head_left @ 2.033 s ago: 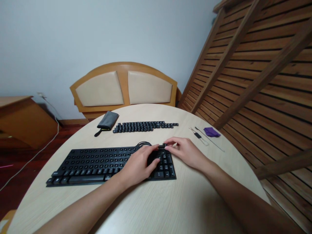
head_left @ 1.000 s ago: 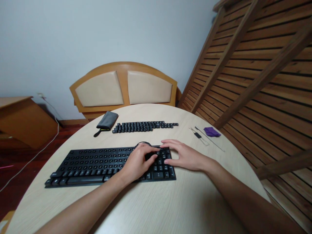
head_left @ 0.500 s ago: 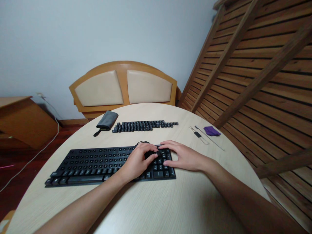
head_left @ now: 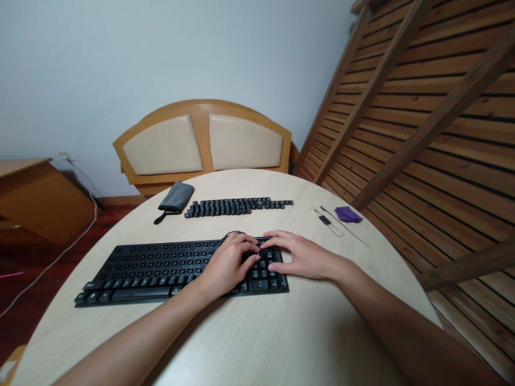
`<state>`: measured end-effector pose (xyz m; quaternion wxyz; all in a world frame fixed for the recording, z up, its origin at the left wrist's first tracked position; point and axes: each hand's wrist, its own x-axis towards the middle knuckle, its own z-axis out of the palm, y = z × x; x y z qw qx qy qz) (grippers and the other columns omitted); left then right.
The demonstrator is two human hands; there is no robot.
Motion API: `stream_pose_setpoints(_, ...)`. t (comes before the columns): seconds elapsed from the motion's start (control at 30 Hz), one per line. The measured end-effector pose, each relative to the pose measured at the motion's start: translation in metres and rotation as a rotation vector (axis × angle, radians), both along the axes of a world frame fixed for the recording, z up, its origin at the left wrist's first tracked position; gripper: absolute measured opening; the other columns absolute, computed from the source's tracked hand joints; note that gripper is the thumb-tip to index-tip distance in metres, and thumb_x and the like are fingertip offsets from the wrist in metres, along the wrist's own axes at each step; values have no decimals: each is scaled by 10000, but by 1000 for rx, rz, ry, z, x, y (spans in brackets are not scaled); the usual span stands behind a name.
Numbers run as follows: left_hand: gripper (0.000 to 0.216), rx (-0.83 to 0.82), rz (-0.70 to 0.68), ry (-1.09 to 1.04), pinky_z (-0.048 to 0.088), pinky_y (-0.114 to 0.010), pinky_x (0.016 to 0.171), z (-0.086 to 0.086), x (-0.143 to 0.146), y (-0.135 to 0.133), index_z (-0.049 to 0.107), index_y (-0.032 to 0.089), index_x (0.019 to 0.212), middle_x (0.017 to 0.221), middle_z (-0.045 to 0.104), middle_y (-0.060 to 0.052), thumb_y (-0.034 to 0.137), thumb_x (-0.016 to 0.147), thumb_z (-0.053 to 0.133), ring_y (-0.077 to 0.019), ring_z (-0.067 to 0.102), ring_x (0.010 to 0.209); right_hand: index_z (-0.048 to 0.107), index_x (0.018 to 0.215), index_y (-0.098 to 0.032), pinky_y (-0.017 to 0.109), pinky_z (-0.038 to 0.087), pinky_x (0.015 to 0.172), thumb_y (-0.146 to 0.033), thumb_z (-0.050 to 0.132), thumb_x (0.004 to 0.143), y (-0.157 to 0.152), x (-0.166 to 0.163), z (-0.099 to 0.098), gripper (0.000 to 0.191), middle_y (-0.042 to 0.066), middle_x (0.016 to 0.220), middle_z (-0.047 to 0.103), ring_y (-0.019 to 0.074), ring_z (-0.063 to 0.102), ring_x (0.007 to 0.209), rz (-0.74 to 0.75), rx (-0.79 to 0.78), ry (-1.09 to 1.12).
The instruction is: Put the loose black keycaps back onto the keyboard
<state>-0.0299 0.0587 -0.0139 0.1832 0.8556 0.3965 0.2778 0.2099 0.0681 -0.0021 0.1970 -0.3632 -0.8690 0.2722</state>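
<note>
Table: a pale round wooden table [head_left: 281, 343] carries everything, and both forearms come in over its near edge.
Left hand: the left hand [head_left: 229, 265] sits on the right part of the keyboard. Its fingers are bent and close together, with the tips down among the keys. I cannot tell if they pinch anything. The curl seems to put its pressure on one spot.
Right hand: the right hand [head_left: 303, 257] lies flat on the keyboard's right end. Its fingers are straight and slightly apart and grip nothing, probably steadying the board.
Keyboard: the black keyboard [head_left: 161, 268] lies square to the person. The bottom row and right block have their caps, and much of the rest looks bare.
Cable: a black cable [head_left: 233, 234] loops just behind the keyboard, half hidden by the left hand.
Tools: a small puller [head_left: 326, 221], a thin rod [head_left: 346, 228] and a purple cloth [head_left: 348, 214] lie well to the right, within the right hand's reach.
Loose keys: the loose keys [head_left: 237, 206] stand in tidy rows beyond the keyboard, seemingly kept in order.
Pouch: a grey pouch [head_left: 176, 197] lies beside the left end of those rows.
In the way: nothing lies between the hands and the rows except the keyboard itself.
Beyond: a chair [head_left: 201, 142] stands against the far edge, and a slatted wooden frame [head_left: 422, 107] leans at the right.
</note>
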Motion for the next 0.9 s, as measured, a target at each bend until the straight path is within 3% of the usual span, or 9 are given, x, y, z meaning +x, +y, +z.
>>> stream_pose_setpoints(0.4,182,185,-20,297,528,-470,949,17,12,-10,712,133,1030,1046,705,-103,126,960,545,-293,595,1059,678,1205,-245,451,377,1134,-393,719,850,-2,-2,3,387,115,1435,553,271,503,1342,-16,4,-17)
stream_pose_setpoints(0.77,253,78,-9,122,544,-404,821,6,2,-6,714,210,1158,960,728,-63,178,931,606,-257,622,956,678,1193,-253,453,383,1127,-393,730,840,0,-1,0,383,106,1444,544,271,505,1336,-15,-3,1)
stream_pose_setpoints(0.9,163,57,-11,86,535,-394,830,6,1,-6,728,207,1045,957,728,-50,171,923,626,-247,626,948,681,1176,-257,439,383,1127,-383,725,844,0,-1,1,357,96,1439,547,269,508,1333,-12,0,-3)
